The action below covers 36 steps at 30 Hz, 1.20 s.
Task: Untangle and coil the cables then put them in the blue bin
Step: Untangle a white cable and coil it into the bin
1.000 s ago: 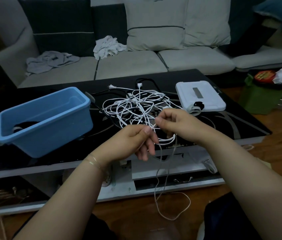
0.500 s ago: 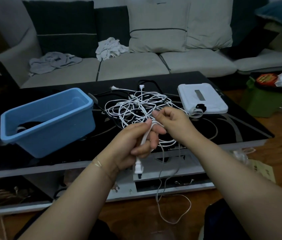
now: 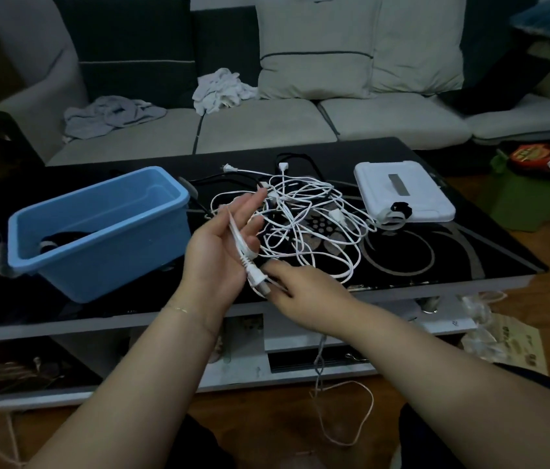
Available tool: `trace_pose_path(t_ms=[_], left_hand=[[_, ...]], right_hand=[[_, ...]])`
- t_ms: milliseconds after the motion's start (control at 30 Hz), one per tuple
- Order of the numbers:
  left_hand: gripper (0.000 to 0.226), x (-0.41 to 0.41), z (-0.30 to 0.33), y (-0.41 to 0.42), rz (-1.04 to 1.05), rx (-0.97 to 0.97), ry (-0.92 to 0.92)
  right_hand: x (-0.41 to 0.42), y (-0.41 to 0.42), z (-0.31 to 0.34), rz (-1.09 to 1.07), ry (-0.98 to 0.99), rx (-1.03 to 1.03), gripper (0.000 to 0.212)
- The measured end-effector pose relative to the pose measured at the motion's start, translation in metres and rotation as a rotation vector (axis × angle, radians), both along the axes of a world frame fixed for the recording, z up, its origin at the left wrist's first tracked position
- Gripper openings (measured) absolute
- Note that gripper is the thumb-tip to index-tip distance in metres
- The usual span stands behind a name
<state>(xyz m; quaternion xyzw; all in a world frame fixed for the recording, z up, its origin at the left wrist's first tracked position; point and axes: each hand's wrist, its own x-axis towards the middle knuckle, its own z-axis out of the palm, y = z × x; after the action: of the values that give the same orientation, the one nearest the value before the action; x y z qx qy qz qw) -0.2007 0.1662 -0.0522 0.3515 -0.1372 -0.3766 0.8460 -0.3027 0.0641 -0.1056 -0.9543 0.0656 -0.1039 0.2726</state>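
lying across the palm of the left hand [image 3: 223, 252], fingers mostly straight, a white cable [image 3: 238, 238] ends in a plug [image 3: 257, 279] pinched by the right hand [image 3: 304, 292], while the tangle [image 3: 304, 218] just beyond could snag if pulled, the blue bin [image 3: 97, 228] waiting left.

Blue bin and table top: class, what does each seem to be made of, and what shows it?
Blue bin: likely moulded plastic, matte, uniform colour, rounded rim. Table top: probably glossy black glass with a printed swirl pattern; it shows faint reflections.
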Motion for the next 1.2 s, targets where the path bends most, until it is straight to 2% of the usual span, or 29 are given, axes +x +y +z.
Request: trace_pose_path(t_ms=[133,300,467,600,700,767,833,933,1033,1133,1200], left_hand=[[0.03,-0.006,-0.004,-0.006,0.122,0.218,-0.356],[0.03,-0.01,-0.013,-0.01,0.175,0.434,-0.658],[0.03,-0.01,-0.02,-0.008,0.153,0.613,-0.914],[0.03,-0.01,-0.029,-0.009,0.124,0.885,-1.437],[0.046,-0.011,-0.028,-0.009,0.007,1.081,-1.616],[0.057,-0.009,-0.027,-0.008,-0.156,1.106,-1.558],[0.054,-0.009,-0.026,-0.008,-0.276,1.053,-1.501],[0.039,-0.011,-0.021,-0.008,-0.294,0.889,-1.476],[0.04,-0.015,-0.015,-0.006,-0.322,0.759,-1.257],[0.045,-0.021,-0.014,-0.005,-0.343,0.668,-1.017],[0.047,-0.023,-0.015,-0.006,-0.361,0.623,-0.948]], right_hand=[[-0.003,-0.001,0.009,0.009,-0.047,-0.073,0.025],[-0.005,-0.002,0.015,-0.019,-0.062,-0.18,0.026],[-0.01,-0.006,0.019,-0.059,-0.062,-0.141,0.02],[-0.01,-0.014,0.023,-0.112,0.013,-0.109,0.023],[-0.011,-0.024,0.026,-0.181,0.021,-0.148,0.02],[-0.01,-0.033,0.027,-0.23,0.042,-0.143,0.018],[-0.011,-0.042,0.028,-0.256,0.047,-0.031,0.028],[-0.009,-0.046,0.028,-0.158,-0.04,0.298,0.037],[-0.009,-0.047,0.03,-0.098,-0.123,0.467,0.029],[-0.009,-0.05,0.032,-0.089,-0.156,0.508,0.024],[-0.009,-0.053,0.032,-0.109,-0.155,0.447,0.024]])
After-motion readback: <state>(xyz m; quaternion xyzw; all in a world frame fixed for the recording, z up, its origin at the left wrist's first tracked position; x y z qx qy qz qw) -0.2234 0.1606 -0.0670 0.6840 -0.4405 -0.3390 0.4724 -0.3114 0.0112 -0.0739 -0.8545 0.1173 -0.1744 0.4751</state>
